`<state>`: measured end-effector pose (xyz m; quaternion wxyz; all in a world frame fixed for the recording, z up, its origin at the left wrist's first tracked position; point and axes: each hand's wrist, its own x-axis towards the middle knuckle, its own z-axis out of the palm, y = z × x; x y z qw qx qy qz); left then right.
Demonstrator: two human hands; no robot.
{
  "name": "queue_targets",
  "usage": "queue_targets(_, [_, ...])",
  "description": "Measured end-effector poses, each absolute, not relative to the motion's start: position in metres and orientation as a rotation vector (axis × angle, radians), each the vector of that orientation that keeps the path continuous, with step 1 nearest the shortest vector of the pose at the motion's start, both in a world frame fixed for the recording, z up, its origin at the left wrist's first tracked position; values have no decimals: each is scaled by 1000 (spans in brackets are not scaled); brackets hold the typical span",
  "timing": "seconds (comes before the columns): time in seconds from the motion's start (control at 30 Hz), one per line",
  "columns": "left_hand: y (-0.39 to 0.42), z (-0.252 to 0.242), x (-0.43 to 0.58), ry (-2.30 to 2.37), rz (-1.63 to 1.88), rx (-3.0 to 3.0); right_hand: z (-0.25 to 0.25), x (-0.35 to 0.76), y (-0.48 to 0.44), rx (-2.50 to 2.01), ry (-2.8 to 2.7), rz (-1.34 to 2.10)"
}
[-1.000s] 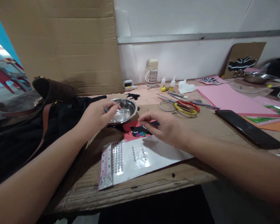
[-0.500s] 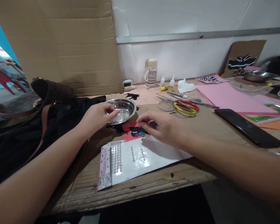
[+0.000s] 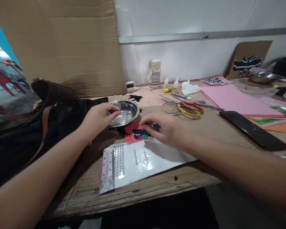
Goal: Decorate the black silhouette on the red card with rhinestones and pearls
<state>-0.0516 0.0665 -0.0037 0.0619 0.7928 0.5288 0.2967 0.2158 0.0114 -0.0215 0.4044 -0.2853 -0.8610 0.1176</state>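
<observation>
My left hand [image 3: 98, 116] is at the left rim of a shiny metal bowl [image 3: 134, 118], thumb and fingertips closed together over it. Whatever they pinch, if anything, is too small to make out. My right hand [image 3: 163, 128] hovers over a black cut-out shape [image 3: 136, 131] on a red sheet [image 3: 130, 137], also in a pinch whose content I cannot see. White pearls and a cluster of coloured beads [image 3: 143, 136] sit on the black shape, partly covered by this hand. In front lies a sheet of stick-on pearls [image 3: 124, 183], with several rows at its left end.
Scissors [image 3: 190, 108], glue bottles [image 3: 175, 84] and a drinking bottle [image 3: 154, 74] are behind the hands. To the right are a black phone [image 3: 252, 129] and pink sheets [image 3: 238, 98]. A brown bag [image 3: 52, 92] and black cloth [image 3: 62, 127] lie at left.
My left hand has shifted very slightly left and up, its fingertips drawn a little back over the bowl. My right hand stays almost in the same place.
</observation>
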Motion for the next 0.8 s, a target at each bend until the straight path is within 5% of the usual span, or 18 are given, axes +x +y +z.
queue_targets(0.2, [53,2,-40,1571,987,2346,-17,214,8,-789,-2118,404])
queue_targets(0.47, [6,10,-4,1124,989,2285,-13,205,2,-818,-1753,1037])
queue_targets(0.8, [3,7,-2,1040,1009,2270,-12,206,2,-777,-1736,1065])
